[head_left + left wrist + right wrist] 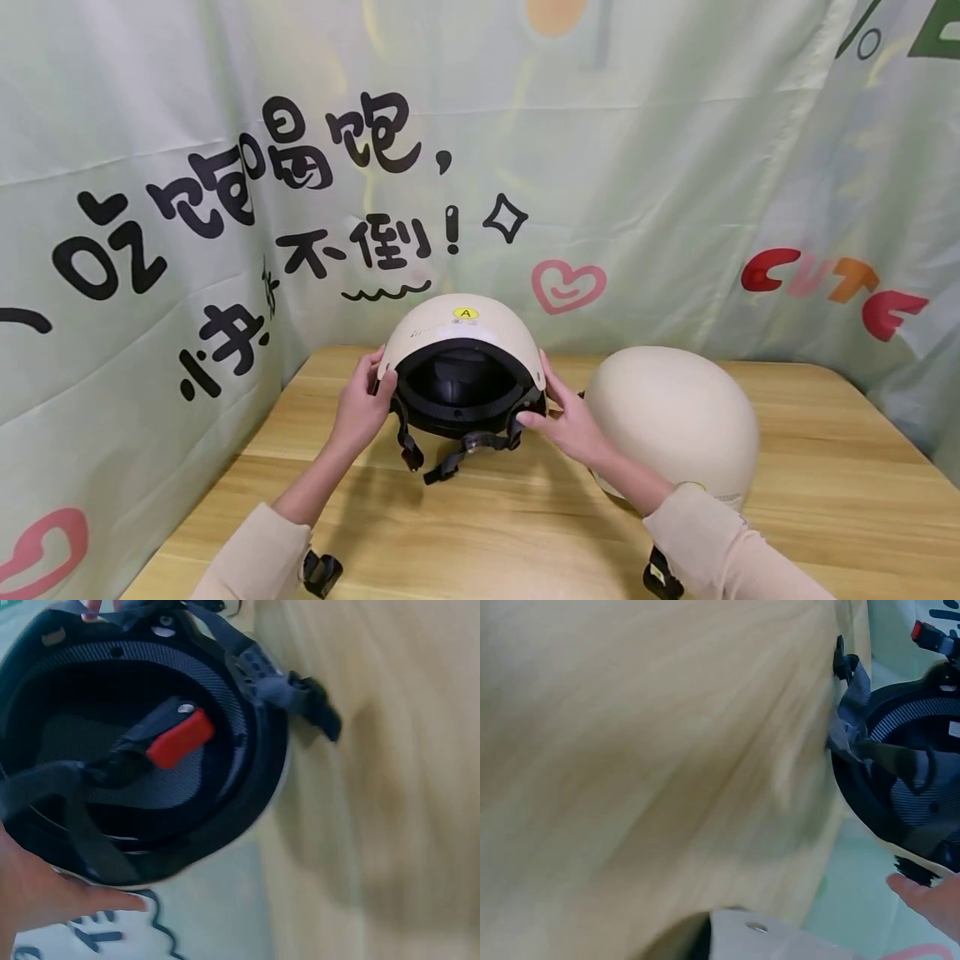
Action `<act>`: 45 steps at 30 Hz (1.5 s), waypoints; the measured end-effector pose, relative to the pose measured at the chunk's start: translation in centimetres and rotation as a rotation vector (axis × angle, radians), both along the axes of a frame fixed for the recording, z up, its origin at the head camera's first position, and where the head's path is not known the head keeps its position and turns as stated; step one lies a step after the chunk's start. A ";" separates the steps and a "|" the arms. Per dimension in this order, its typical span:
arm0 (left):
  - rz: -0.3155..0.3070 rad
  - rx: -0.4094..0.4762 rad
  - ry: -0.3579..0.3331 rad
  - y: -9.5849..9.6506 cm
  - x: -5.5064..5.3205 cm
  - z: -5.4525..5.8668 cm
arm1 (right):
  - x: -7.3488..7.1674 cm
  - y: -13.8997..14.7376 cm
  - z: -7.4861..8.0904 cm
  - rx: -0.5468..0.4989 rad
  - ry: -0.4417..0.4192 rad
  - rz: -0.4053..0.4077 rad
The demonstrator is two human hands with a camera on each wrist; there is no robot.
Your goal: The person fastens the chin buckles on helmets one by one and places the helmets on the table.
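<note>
A cream half-shell helmet (498, 323) with a yellow "A" sticker (466, 313) is held up above the back of the table, its dark padded inside facing me. My left hand (363, 404) grips its left rim, thumb in front and fingers around the side. On the opposite rim, my right hand (573, 423) holds on with the thumb toward the strap. Black chin straps (474, 442) dangle below the rim. A red buckle piece (181, 739) shows against the dark lining in the left wrist view. The right wrist view catches part of the helmet (847, 776) and my fingertips.
A second cream helmet (667, 408) rests on the wooden table (465, 533), right of the held one and beside my right forearm. Printed cloth (637, 183) hangs behind and to the left. Dark wrist devices (322, 575) sit under both sleeves.
</note>
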State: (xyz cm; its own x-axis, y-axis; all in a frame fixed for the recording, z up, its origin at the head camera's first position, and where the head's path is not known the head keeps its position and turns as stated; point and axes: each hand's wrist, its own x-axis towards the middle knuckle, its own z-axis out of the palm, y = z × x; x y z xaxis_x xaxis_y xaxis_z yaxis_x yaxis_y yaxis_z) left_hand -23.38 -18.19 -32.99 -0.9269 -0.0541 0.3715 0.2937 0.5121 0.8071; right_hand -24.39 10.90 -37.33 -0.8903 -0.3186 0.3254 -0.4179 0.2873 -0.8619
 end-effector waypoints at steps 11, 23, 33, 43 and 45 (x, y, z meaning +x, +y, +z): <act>-0.153 0.126 0.046 -0.9 -1.4 -3.1 | -0.8 -1.0 -2.5 -0.103 0.061 0.001; -0.161 0.222 0.104 -0.6 -2.2 -4.4 | -1.5 -2.0 -3.5 -0.135 0.114 -0.192; -0.121 0.172 0.103 -0.8 -2.2 -3.4 | -1.7 -2.1 -3.3 -0.114 0.165 -0.256; -0.183 0.208 0.007 -1.1 -2.2 -2.6 | -1.7 -2.0 -2.4 -0.048 0.070 -0.308; -0.209 0.217 -0.018 -1.2 -2.2 -2.4 | -1.6 -1.9 -2.2 -0.024 0.051 -0.310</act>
